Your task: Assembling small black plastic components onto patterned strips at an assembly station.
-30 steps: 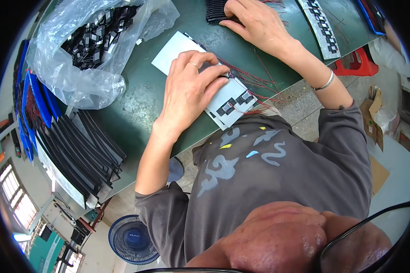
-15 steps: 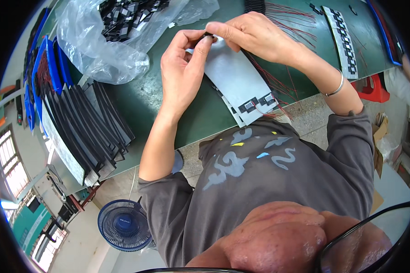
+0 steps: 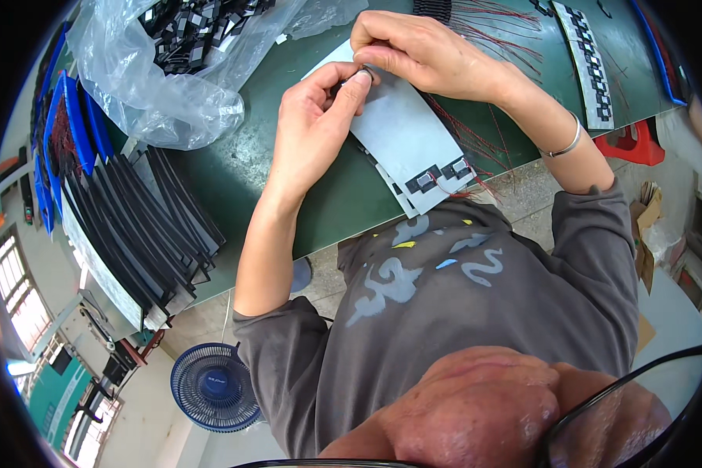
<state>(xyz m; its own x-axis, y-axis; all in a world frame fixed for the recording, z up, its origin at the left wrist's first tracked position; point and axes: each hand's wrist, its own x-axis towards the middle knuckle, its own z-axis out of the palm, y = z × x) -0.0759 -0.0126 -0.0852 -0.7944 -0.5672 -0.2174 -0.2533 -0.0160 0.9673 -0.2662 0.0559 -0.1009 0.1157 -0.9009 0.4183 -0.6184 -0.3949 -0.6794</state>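
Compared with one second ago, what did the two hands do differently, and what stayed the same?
The left hand lifted off the white strip, where it had lain flat, and the right hand came back from the far black parts. Both now pinch a small part together above the strip's far end. The strip, the plastic bag and the black trays stayed on the green table.

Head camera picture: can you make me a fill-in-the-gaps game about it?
1. Both hands pinch a small dark part above a ____ card.
2. The clear plastic bag holds many small ____ parts.
3. The right hand has a thin ____ on its wrist.
4. Down on the floor stands a blue ____.

Missing words: white; black; bracelet; fan
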